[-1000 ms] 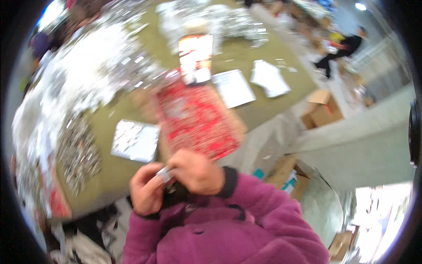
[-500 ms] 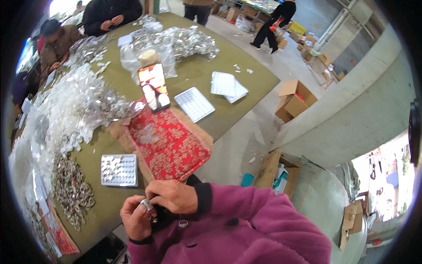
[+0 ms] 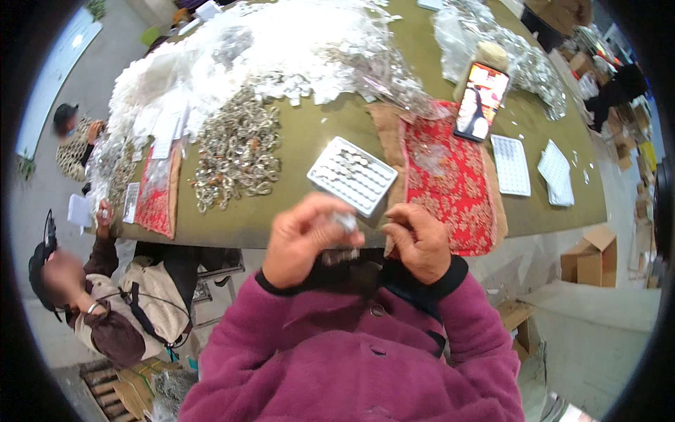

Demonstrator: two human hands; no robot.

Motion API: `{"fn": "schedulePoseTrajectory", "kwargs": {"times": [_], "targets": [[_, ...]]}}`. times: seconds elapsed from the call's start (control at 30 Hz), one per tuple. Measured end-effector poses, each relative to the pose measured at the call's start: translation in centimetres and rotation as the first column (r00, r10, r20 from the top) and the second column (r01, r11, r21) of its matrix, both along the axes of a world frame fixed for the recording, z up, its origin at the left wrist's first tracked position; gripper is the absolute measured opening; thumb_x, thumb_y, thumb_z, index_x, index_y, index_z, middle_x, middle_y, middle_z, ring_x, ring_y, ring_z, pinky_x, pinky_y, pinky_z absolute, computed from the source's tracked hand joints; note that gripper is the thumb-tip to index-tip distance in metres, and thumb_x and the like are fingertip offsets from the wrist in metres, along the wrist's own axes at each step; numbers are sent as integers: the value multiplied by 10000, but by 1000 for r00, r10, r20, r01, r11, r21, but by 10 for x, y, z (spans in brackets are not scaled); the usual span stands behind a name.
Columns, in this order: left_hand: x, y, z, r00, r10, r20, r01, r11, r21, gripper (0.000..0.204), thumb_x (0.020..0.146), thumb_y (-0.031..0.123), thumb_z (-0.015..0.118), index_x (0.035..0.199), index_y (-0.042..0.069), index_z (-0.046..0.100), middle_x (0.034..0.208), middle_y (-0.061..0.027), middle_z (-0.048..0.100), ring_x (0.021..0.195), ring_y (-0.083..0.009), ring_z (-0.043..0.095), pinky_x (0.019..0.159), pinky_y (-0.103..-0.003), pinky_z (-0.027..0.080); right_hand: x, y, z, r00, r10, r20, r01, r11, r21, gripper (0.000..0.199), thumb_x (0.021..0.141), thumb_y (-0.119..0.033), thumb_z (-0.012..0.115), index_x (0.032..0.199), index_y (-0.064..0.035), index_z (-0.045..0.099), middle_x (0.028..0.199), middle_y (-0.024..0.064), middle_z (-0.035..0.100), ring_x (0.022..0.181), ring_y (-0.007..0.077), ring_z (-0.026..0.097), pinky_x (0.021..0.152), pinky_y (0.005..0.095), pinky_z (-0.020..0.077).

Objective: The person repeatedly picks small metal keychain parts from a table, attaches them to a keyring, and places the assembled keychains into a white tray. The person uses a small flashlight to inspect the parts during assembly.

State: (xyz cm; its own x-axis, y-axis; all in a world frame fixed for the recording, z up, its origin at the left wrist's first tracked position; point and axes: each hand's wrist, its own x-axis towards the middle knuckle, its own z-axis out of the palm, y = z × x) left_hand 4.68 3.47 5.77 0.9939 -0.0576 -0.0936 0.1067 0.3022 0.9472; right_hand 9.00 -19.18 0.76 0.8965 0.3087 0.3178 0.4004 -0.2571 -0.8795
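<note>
Left hand [image 3: 301, 243] was raised just short of the table edge, wrist bent inward, its thumb and fingers curled around a small glinting piece [image 3: 342, 256] that showed below the thumb. A pale, blurred patch [image 3: 344, 223] sat at the fingertips; whether it was a wrapping or a separate object could not be told. Right hand [image 3: 420, 243] faced it, well apart from the glinting piece, thumb and forefinger drawn close together; whether they pinched anything could not be made out. Dark cuffs ended the plush purple sleeves [image 3: 246, 316].

Just beyond the hands, a shallow white plastic tray [image 3: 367, 197] lay askew on the matt green table [image 3: 295, 155], small roundish pieces filling part of its dimpled grid. To its right was a red floral cloth pad [image 3: 453, 197] over coarse brown fabric [image 3: 384, 133]; to its left, a tangled heap of shiny looped pieces [image 3: 239, 155]. Farther out spread a crinkled, translucent white mound [image 3: 281, 56] and, at the right, an upright phone [image 3: 481, 102].
</note>
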Motion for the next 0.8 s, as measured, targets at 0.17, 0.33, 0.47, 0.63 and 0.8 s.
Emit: {"fn": "schedulePoseTrajectory", "kwargs": {"times": [0.17,0.33,0.47,0.63,0.8], "targets": [[130,30,66,778,127,615,-237,966,99,377,1059,88,613,1390,-86,564,1242,-195,667,1114,-300,721,1031,-412,594,11,-4,-25,999,-29,40,31,999,-29,150,937,-29,755,1073,-13,693,906,137,704,798,277,719,708,363,556],[185,70,62,775,-53,630,-529,492,691,351,986,141,724,1308,3,714,1055,-105,764,957,-174,751,889,-296,592,9,-10,-33,998,-10,-67,16,996,83,137,925,-4,762,1040,-7,687,877,142,685,751,255,681,671,364,533],[137,108,-1,915,-148,376,-366,93,926,249,872,17,740,1116,47,783,1051,-134,757,973,-273,737,831,-357,577,12,-8,-33,997,-18,73,15,999,39,152,899,33,761,1023,6,678,870,146,679,745,277,677,660,361,524],[118,135,-44,936,-195,293,-330,-199,923,235,848,48,762,1082,67,777,1011,-135,682,1040,-348,660,902,-433,538,12,-5,-33,998,-7,59,4,998,57,171,867,48,777,1003,4,683,851,150,675,709,312,670,636,383,526],[132,139,-41,881,-218,420,-454,-139,880,60,896,74,718,945,101,740,917,-98,661,918,-315,669,795,-410,557,10,-3,-33,992,-51,116,48,998,30,170,865,59,774,1000,8,685,845,147,672,714,301,674,640,374,527]]}}
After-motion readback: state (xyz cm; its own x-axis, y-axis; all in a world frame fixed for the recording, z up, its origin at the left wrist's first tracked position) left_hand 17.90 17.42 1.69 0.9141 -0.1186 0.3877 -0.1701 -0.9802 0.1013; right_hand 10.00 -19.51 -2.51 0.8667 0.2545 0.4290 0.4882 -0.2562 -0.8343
